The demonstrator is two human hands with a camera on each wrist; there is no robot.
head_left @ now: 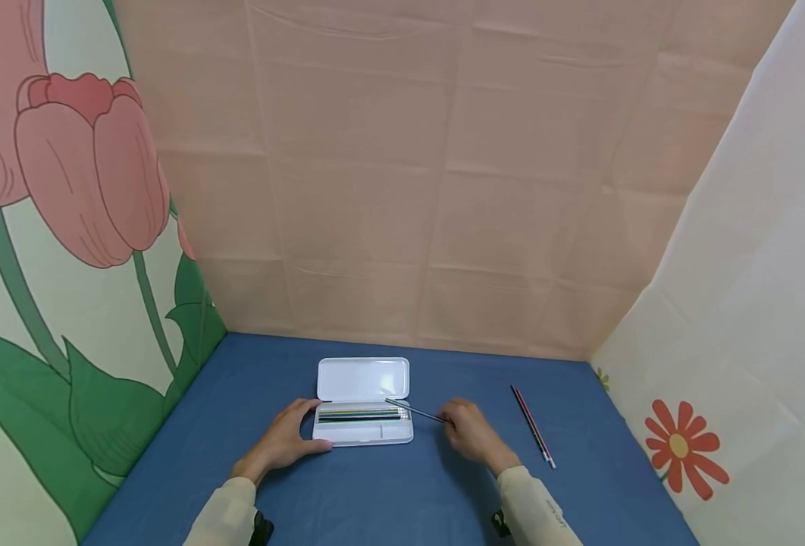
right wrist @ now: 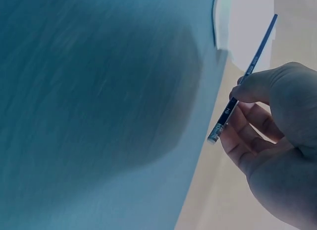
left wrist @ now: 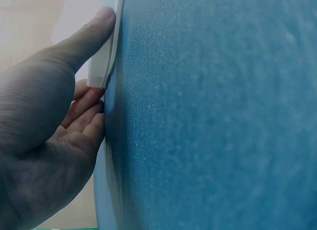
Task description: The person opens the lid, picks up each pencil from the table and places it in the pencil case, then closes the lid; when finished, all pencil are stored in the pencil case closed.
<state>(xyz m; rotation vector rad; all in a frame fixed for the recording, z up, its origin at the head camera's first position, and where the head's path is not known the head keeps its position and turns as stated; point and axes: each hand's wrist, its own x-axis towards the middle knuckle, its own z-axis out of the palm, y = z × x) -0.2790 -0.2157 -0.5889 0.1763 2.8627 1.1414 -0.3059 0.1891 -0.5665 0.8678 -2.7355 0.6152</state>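
A white pencil case (head_left: 363, 435) lies on the blue tabletop with its lid (head_left: 364, 378) raised at the back. Several pencils (head_left: 358, 415) lie side by side in its long compartment. My left hand (head_left: 285, 438) grips the case's left end, thumb at the front corner and fingers at the rear one. The left wrist view shows that thumb (left wrist: 91, 39) along the case's wall. Between thumb and fingertips, my right hand (head_left: 469, 431) pinches a dark blue pencil (right wrist: 255, 59) near its white-tipped end. In the head view the pencil's far end overlaps the case's right part.
Two pencils (head_left: 534, 426), one red and one dark, lie together on the blue tabletop (head_left: 375, 497), right of my right hand. A beige cloth (head_left: 430, 189) rises behind the table. Flower-printed panels (head_left: 102, 318) stand along the left and right sides.
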